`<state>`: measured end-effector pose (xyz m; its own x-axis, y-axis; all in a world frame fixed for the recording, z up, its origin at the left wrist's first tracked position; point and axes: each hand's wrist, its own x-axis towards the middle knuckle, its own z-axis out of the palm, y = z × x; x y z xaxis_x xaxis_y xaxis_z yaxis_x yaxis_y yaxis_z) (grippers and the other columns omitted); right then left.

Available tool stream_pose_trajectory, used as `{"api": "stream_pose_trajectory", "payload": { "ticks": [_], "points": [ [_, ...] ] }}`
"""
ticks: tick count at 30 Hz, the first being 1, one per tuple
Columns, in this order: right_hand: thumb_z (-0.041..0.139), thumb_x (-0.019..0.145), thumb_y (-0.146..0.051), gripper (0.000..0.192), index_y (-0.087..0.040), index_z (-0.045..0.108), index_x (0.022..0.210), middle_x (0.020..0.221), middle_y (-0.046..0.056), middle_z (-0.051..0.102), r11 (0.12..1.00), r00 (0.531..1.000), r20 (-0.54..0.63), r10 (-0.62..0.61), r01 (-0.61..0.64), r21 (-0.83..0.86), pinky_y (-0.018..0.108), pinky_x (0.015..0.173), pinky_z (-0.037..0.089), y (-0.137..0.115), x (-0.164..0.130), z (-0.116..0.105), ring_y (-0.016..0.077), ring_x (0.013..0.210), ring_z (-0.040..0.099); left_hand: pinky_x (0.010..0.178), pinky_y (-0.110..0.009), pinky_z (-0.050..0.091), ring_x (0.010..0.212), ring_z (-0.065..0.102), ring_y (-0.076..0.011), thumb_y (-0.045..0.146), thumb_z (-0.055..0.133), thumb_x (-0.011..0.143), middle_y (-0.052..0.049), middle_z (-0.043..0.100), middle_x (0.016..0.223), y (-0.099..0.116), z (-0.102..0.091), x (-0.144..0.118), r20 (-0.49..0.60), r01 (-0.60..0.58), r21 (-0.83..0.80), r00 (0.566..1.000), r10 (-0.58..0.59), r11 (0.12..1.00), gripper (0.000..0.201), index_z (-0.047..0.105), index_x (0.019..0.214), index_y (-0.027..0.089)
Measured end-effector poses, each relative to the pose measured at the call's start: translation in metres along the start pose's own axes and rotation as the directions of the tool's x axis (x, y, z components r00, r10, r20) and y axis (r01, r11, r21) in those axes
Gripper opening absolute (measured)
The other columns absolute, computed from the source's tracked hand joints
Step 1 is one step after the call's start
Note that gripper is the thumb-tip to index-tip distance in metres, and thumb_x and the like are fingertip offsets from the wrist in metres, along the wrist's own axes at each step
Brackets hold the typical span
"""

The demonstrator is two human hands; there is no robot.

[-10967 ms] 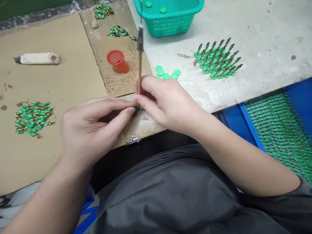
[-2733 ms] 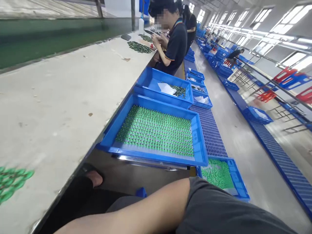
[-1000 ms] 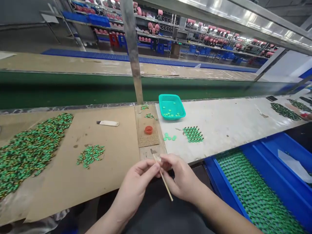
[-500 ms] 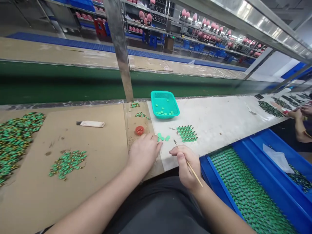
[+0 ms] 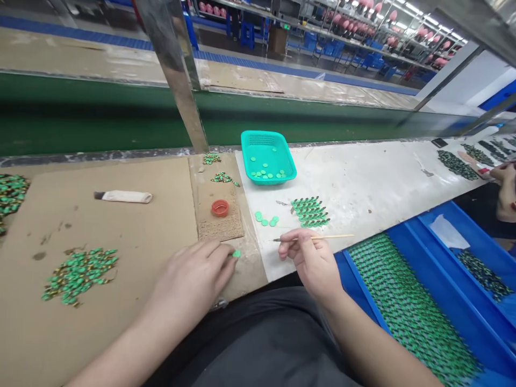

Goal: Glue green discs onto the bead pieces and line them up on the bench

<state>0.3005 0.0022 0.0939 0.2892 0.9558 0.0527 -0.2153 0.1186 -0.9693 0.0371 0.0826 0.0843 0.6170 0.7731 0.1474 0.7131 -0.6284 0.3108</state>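
Note:
My left hand (image 5: 193, 277) rests on the bench edge with a small green disc (image 5: 236, 253) at its fingertips. My right hand (image 5: 310, 260) pinches a thin wooden brush (image 5: 318, 237) that lies level, its dark tip pointing left. A few loose green discs (image 5: 266, 219) lie just beyond both hands. A cluster of upright green pieces (image 5: 310, 211) stands right of them. A red cap (image 5: 220, 207) sits on a speckled cardboard patch (image 5: 220, 228).
A teal basket (image 5: 282, 174) holds several discs at the back. A pile of green pieces (image 5: 78, 269) lies on cardboard at left, near a white-wrapped tool (image 5: 123, 196). Blue trays (image 5: 403, 306) of green parts stand at right. A co-worker's hand (image 5: 506, 185) shows at far right.
My left hand pulled back from the loose discs toward me, bringing one green disc. My right hand turned the brush from slanted to level. The view dropped lower.

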Motion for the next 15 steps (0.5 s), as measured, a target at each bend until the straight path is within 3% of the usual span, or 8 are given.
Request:
{"api": "stream_pose_trajectory", "payload": {
  "ticks": [4, 6, 10, 15],
  "points": [
    [0.091, 0.108, -0.075, 0.052, -0.024, 0.088, 0.103, 0.082, 0.003, 0.086, 0.999, 1.0, 0.005, 0.031, -0.031, -0.009, 0.035, 0.075, 0.071, 0.002, 0.017, 0.011, 0.0191, 0.073, 0.079, 0.095, -0.038, 0.061, 0.101, 0.081, -0.0229, 0.037, 0.061, 0.124, -0.005, 0.088, 0.111, -0.004, 0.009, -0.02, -0.273, -0.144, -0.103, 0.956, 0.111, 0.984, 0.026, 0.085, 0.126, 0.027],
    [0.096, 0.105, -0.07, 0.047, -0.025, 0.084, 0.103, 0.082, 0.001, 0.087, 0.999, 1.0, -0.005, 0.03, -0.03, -0.015, 0.033, 0.074, 0.07, 0.001, 0.03, 0.019, 0.0173, 0.072, 0.079, 0.1, -0.038, 0.06, 0.108, 0.081, -0.0227, 0.028, 0.065, 0.123, -0.006, 0.089, 0.12, 0.001, 0.011, -0.026, -0.347, -0.218, -0.074, 0.921, 0.18, 0.973, 0.022, 0.083, 0.133, 0.024],
    [0.099, 0.105, -0.061, 0.046, -0.027, 0.069, 0.096, 0.078, -0.002, 0.087, 0.998, 1.0, 0.004, -0.017, 0.018, -0.068, 0.031, 0.07, 0.071, -0.003, 0.062, 0.039, 0.0165, 0.067, 0.081, 0.1, -0.045, 0.054, 0.116, 0.078, -0.0284, 0.025, 0.062, 0.125, -0.01, 0.091, 0.131, 0.008, 0.01, -0.031, -0.343, -0.277, 0.081, 0.894, 0.288, 0.957, 0.027, 0.082, 0.141, 0.016],
    [0.093, 0.108, -0.045, 0.036, -0.028, 0.064, 0.093, 0.074, -0.003, 0.087, 0.973, 0.996, 0.038, -0.082, 0.089, -0.212, 0.026, 0.065, 0.069, -0.001, 0.08, 0.055, 0.0152, 0.064, 0.083, 0.103, -0.047, 0.051, 0.121, 0.078, -0.0293, 0.027, 0.063, 0.125, -0.009, 0.093, 0.137, 0.005, 0.011, -0.035, -0.334, -0.242, 0.089, 0.907, 0.258, 0.966, 0.031, 0.084, 0.145, 0.016]
  ]
}}
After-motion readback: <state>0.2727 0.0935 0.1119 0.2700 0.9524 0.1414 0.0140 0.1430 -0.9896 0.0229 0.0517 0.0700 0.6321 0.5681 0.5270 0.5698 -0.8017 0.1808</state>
